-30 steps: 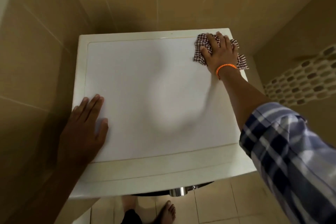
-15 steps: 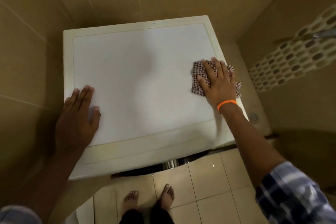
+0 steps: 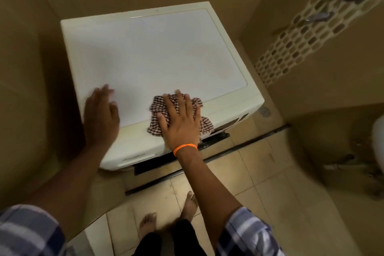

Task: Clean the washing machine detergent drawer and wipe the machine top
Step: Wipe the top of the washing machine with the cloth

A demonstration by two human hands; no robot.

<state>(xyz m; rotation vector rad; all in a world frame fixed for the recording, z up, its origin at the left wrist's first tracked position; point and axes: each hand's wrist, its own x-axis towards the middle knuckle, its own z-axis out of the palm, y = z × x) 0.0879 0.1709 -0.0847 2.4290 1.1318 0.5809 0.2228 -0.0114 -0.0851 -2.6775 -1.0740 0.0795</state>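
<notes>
A white, flat-topped washing machine (image 3: 158,52) with cream-coloured edges stands in a corner between beige tiled walls. A crumpled cloth in a small brown-and-white check (image 3: 160,108) lies on the machine top near its front edge, right of centre, and part of it hangs over the rounded front rim. The right hand (image 3: 182,122) presses flat on this cloth with the fingers straight and spread, so its grip is open and nothing is pinched. A thin orange band (image 3: 185,148) circles the right wrist. The left hand (image 3: 101,116) rests palm-down on the machine top near the front left corner, fingers straight and close together, grip open; its fingertips are blurred. The two hands are apart, with a bare strip of white top between them. Both forearms come from blue-and-white plaid sleeves (image 3: 245,235). Below the front rim a dark band of the machine's front shows; whether the detergent drawer is there cannot be told. Two bare feet (image 3: 147,224) stand on the beige floor tiles (image 3: 249,172) in front of the machine. On the right wall runs a strip of small oval mosaic tiles (image 3: 291,43), and a round metal floor drain (image 3: 264,111) sits beside the machine's right front corner
</notes>
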